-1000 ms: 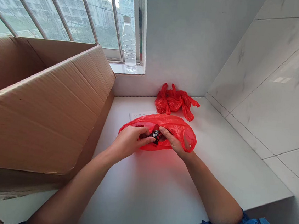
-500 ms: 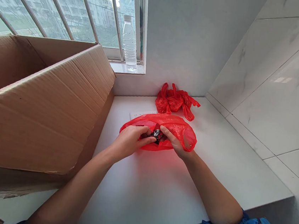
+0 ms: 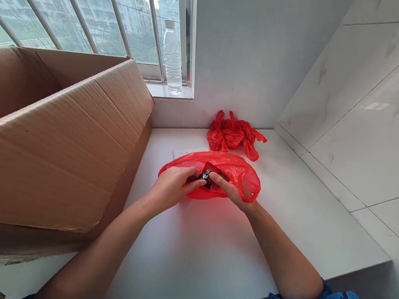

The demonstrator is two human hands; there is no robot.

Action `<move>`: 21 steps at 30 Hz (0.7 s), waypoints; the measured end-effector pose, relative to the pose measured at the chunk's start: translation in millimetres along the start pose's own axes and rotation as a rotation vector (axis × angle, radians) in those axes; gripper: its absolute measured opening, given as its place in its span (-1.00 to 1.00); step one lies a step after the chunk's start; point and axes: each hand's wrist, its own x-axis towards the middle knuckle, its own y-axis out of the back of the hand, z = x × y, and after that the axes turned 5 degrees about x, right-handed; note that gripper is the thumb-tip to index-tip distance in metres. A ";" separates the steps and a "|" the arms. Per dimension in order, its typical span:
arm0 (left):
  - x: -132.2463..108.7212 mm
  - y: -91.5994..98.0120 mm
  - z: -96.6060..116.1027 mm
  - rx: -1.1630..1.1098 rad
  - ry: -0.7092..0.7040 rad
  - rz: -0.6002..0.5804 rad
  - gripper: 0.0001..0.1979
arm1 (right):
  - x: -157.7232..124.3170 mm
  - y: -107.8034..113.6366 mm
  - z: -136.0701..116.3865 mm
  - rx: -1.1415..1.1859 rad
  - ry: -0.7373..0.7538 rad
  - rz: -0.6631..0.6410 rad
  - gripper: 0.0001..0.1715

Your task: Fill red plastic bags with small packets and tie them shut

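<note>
Over the white tabletop, a red plastic bag (image 3: 220, 157) hangs open around both hands. A small dark red and black packet with white print (image 3: 207, 175) is at the bag's mouth. My left hand (image 3: 172, 184) pinches the packet's left side between thumb and fingers. From the right, my right hand (image 3: 230, 189) reaches through the bag's loop, its thumb pressed on the packet's right side. The right fingers are mostly hidden behind the packet and bag. What else lies inside the bag cannot be made out.
A large open cardboard box (image 3: 59, 154) stands at the left. Behind the hands lies a crumpled red plastic bag (image 3: 232, 136) by the wall. On the windowsill stands a clear bottle (image 3: 173, 61). A flat white item (image 3: 181, 153) shows partly behind the bag.
My right thumb has slid from the packet's top down across its right side. The packet has tilted slightly and shifted a little left. The box and rear bag stay put.
</note>
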 end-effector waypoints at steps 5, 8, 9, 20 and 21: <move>0.9 -2.3 -2.4 0.025 -0.007 0.001 -0.73 | 2.8 -0.1 5.8 0.034 0.016 -0.050 -0.66; 1.2 -2.9 -1.8 0.055 -0.007 -0.008 -0.72 | 3.8 0.3 7.7 0.068 0.029 -0.099 -0.64; 1.1 -2.8 -1.4 0.065 -0.007 -0.013 -0.71 | 3.9 0.4 8.0 0.074 0.036 -0.118 -0.65; -11.8 -7.1 -5.5 0.201 -0.057 -0.135 -0.70 | -1.2 13.4 39.0 -0.155 0.034 0.158 -0.65; -12.7 -8.8 -6.4 0.159 -0.078 -0.138 -0.69 | -2.0 14.6 42.1 -0.125 0.004 0.142 -0.65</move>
